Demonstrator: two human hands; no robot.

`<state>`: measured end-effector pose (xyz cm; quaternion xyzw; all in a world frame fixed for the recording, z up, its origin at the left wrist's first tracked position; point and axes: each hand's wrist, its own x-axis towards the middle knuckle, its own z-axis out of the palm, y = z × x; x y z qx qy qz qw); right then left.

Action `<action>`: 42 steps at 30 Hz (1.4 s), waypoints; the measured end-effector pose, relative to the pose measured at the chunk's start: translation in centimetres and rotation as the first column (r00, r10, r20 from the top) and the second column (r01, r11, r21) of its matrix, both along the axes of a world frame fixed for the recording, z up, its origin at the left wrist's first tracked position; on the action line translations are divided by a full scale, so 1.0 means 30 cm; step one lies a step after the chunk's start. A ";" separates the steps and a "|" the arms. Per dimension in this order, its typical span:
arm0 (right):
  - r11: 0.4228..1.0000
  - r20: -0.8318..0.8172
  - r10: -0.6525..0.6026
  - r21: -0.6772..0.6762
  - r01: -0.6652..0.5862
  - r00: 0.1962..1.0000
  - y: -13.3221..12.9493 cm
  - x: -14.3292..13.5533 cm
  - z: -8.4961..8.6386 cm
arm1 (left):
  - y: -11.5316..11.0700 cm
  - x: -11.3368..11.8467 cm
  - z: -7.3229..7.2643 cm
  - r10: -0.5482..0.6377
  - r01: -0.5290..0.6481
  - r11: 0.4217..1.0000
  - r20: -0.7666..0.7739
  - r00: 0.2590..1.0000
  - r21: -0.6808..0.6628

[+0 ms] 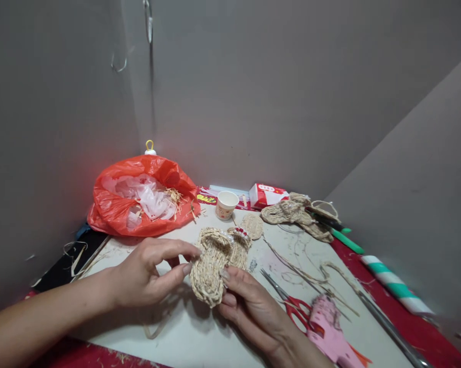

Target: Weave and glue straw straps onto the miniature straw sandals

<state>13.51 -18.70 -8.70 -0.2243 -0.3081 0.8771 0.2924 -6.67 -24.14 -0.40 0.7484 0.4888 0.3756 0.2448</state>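
Observation:
A small woven straw slipper (207,273) is held up over the white board, its sole tilted toward me. My right hand (253,312) grips its right side between thumb and fingers. At the opposite edge, my left hand (157,271) pinches the slipper with thumb and forefinger. Just behind it is a second straw slipper (238,250) with red beads on top, partly hidden by the first. A flat oval straw piece (252,226) lies further back. Red-handled scissors (292,301) and a pink glue gun (330,332) lie to the right of my right hand.
A red plastic bag (108,204) with straw scraps stands at the back left. A paper cup (226,205), a red-and-white box (268,196) and more straw slippers (292,209) line the back. Along the right lie a metal rod (391,329) and a green-striped roll (397,286).

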 end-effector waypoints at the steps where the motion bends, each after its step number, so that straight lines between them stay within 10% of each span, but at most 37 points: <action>1: 1.000 0.002 0.000 0.002 0.000 1.000 0.000 0.000 0.000 | 0.000 -0.002 0.000 -0.015 0.015 1.000 -0.020 1.000 -0.001; 9: 1.000 -0.029 0.003 0.012 -0.003 1.000 0.001 -0.004 0.001 | 0.007 -0.020 0.019 -0.152 0.153 0.988 -0.159 0.976 -0.006; 23: 0.998 -0.044 -0.064 0.008 0.064 0.997 0.002 -0.010 -0.009 | 0.006 -0.024 0.033 -0.085 0.046 0.981 -0.206 0.975 -0.186; 42: 0.996 -0.060 -0.084 0.020 0.085 0.995 -0.012 -0.019 0.001 | 0.035 -0.033 -0.032 -0.180 0.213 0.935 -0.137 0.974 0.283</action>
